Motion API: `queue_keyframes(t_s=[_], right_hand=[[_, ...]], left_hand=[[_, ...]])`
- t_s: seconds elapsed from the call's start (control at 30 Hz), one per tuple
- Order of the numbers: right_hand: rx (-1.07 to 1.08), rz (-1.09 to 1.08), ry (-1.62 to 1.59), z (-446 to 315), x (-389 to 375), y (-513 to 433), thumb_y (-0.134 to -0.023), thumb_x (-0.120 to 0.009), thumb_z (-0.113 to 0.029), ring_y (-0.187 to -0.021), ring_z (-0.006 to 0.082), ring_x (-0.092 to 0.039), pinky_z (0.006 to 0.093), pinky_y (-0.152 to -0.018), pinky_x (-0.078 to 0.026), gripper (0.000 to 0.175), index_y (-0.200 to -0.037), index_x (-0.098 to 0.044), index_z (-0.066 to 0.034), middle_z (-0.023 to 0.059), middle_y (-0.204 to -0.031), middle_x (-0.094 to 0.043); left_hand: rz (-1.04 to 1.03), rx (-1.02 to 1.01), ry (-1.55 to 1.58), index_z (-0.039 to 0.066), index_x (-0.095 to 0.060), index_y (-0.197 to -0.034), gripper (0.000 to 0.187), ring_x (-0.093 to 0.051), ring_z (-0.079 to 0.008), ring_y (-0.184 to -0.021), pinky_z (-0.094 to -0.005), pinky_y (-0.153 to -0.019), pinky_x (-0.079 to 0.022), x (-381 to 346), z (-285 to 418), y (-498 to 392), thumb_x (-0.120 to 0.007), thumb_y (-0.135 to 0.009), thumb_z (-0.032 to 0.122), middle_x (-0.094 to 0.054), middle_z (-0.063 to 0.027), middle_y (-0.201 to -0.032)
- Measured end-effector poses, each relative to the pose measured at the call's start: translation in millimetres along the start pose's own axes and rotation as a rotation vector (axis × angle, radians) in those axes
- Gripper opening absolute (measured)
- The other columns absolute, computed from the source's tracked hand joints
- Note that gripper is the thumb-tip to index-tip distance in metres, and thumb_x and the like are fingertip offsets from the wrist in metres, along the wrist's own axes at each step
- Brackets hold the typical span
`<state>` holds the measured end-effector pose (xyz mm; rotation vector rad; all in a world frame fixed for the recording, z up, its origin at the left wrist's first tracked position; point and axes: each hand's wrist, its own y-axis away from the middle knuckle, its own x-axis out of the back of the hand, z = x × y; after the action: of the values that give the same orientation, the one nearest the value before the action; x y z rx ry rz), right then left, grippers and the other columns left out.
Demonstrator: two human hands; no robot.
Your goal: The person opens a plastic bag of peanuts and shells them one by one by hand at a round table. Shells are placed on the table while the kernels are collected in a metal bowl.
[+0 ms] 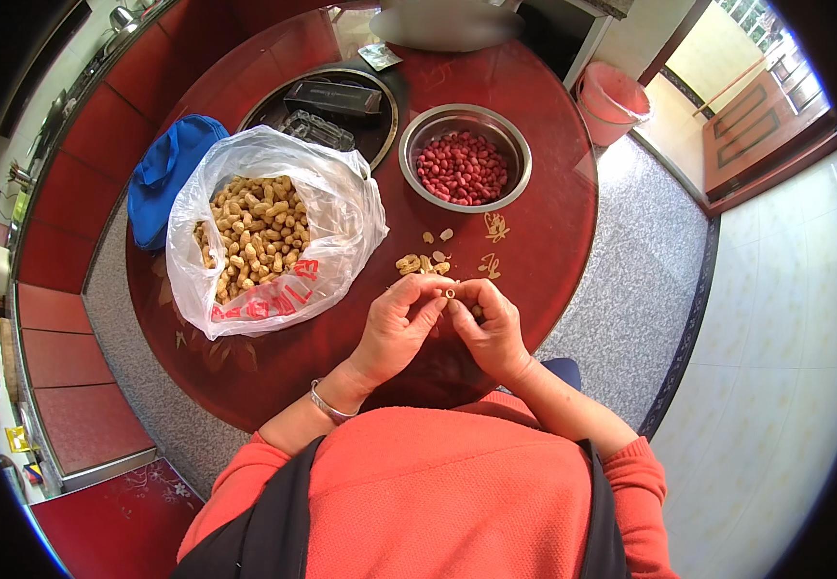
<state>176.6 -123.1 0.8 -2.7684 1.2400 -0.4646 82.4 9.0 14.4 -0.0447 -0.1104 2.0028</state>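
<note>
A small peanut shell, its hollow end facing me, is pinched between both thumbs and forefingers. My left hand, with a bracelet on its wrist, grips it from one side and my right hand from the other. Something brownish, perhaps another peanut, shows under the curled fingers of my right hand. Just beyond the fingertips lie broken peanut shells. Whole unshelled peanuts fill an open white plastic bag to the left. Farther off, a steel bowl holds shelled red-skinned peanuts.
The round red table has a glossy top. A blue cloth bag lies beside the plastic bag. Behind stands a dark round tray with a black box and a clear glass dish. A pink bucket is on the floor.
</note>
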Motion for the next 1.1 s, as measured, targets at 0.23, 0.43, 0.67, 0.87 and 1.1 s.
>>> queue_keyframes(t_s=[0.23,0.43,0.67,0.87,1.1], right_hand=[[0.089,0.027,-0.013,10,-2,1,-0.087,-0.067,-0.002,-0.063,0.0053,-0.052,0.0218,-0.057,-0.045,0.015,-0.101,-0.061,-0.0027,0.0007,-0.076,-0.061],[0.047,-0.042,-0.031,10,4,2,-0.087,-0.066,-0.001,-0.063,0.0037,-0.047,0.0205,-0.057,-0.042,0.011,-0.096,-0.061,-0.0012,-0.0022,-0.075,-0.058],[0.016,-0.032,-0.027,12,5,0,-0.082,-0.065,-0.001,-0.061,0.0052,-0.050,0.0228,-0.056,-0.044,0.009,-0.089,-0.059,-0.0023,0.0016,-0.072,-0.058],[-0.086,-0.063,-0.146,18,7,0,-0.084,-0.063,-0.002,-0.064,0.0034,-0.051,0.0220,-0.058,-0.046,0.007,-0.089,-0.058,-0.0019,0.0010,-0.073,-0.059],[-0.260,-0.161,-0.325,22,13,0,-0.087,-0.059,0.000,-0.068,0.0024,-0.050,0.0206,-0.062,-0.046,0.005,-0.090,-0.056,-0.0018,-0.0022,-0.076,-0.057]], left_hand=[[-0.130,-0.200,-0.216,0.004,-0.063,-0.110,0.027,-0.064,-0.0138,-0.083,-0.0267,-0.072,-0.054,13,-3,-6,-0.067,-0.085,-0.007,-0.066,-0.0057,-0.098],[-0.171,-0.386,-0.350,0.003,-0.064,-0.110,0.032,-0.066,-0.0253,-0.086,-0.0332,-0.075,-0.054,16,-7,-5,-0.069,-0.080,-0.009,-0.066,-0.0108,-0.097],[-0.146,-0.529,-0.565,0.000,-0.063,-0.110,0.033,-0.065,-0.0325,-0.083,-0.0384,-0.070,-0.055,7,-11,0,-0.062,-0.078,-0.009,-0.064,-0.0152,-0.095],[-0.091,-0.489,-0.553,-0.001,-0.063,-0.108,0.031,-0.065,-0.0328,-0.080,-0.0381,-0.068,-0.055,-2,-11,2,-0.064,-0.078,-0.009,-0.065,-0.0152,-0.091],[-0.023,-0.306,-0.358,0.001,-0.065,-0.101,0.026,-0.066,-0.0290,-0.075,-0.0350,-0.065,-0.054,-8,-11,3,-0.070,-0.077,-0.008,-0.066,-0.0144,-0.085]])
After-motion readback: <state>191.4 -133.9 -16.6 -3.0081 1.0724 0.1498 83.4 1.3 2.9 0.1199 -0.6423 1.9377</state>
